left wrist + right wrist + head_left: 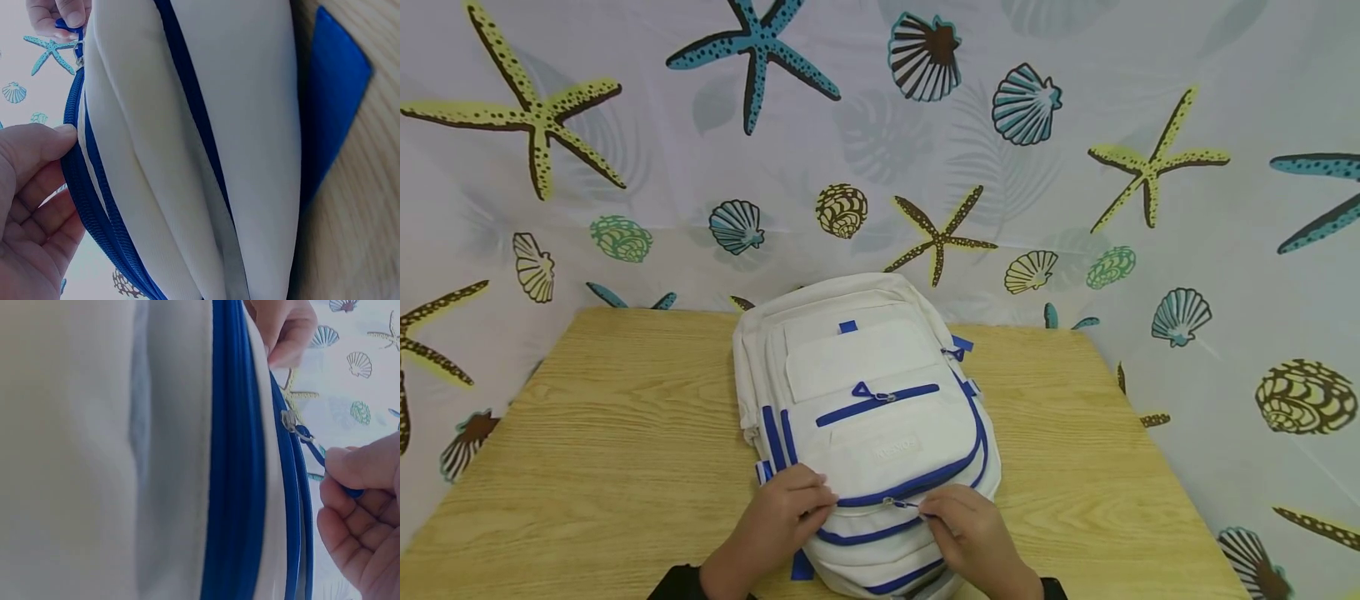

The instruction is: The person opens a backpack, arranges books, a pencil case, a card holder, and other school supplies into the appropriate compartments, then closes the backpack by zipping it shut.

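A white backpack (pixel 820 367) with blue zippers lies on its back, its bottom towards me. My left hand (pixel 786 510) pinches the blue zipper edge (pixel 74 156) of the front pocket, thumb on top and fingers curled beneath. To its right, my right hand (pixel 972 527) grips the blue cord pull (pixel 317 453) between thumb and fingers. That pull hangs from a silver slider (pixel 289 420), which sits between my two hands. Past the slider, on my right hand's side, the two blue zipper tracks (pixel 294 506) stand apart.
Under the backpack is a wooden table (pixel 625 400). A white cloth (pixel 865 142) printed with starfish and shells hangs behind and around it. Higher on the pack sits a short blue zipper (pixel 917 393) with a triangular pull. A blue strap (pixel 334 94) sticks out against the tabletop.
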`<state>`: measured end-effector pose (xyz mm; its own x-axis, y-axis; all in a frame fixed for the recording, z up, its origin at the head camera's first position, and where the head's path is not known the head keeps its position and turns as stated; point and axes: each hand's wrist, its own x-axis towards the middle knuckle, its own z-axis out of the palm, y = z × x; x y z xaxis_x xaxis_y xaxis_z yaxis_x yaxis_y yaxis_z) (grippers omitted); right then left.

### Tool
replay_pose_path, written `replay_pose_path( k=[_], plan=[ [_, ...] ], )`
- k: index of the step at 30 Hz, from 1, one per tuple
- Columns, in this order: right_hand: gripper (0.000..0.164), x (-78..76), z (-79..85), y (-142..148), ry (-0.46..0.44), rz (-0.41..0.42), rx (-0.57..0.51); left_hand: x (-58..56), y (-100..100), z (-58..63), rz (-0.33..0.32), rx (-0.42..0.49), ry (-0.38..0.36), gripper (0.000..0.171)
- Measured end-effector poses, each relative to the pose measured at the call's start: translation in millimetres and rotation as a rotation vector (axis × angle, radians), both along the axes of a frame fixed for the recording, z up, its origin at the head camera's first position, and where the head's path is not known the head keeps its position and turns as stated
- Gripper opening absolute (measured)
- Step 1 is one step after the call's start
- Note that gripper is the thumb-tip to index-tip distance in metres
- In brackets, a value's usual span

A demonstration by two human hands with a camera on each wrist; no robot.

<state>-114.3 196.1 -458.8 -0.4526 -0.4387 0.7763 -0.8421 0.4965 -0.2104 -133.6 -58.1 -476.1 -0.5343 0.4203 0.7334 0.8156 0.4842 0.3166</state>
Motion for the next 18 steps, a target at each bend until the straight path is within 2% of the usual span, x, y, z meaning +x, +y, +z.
replay_pose_path(
  k=[9,18],
  plan=[
    [0.027,-2.2,-2.8,10.0,0.015,-0.011,-0.046,0.2,0.0,0.1,-0.007,0.004,-0.004,0.021],
    [0.031,-2.7,-0.3,20.8,-0.014,-0.097,-0.053,0.1,-0.9,1.6,-0.010,0.008,-0.017,0.020]
  ],
)
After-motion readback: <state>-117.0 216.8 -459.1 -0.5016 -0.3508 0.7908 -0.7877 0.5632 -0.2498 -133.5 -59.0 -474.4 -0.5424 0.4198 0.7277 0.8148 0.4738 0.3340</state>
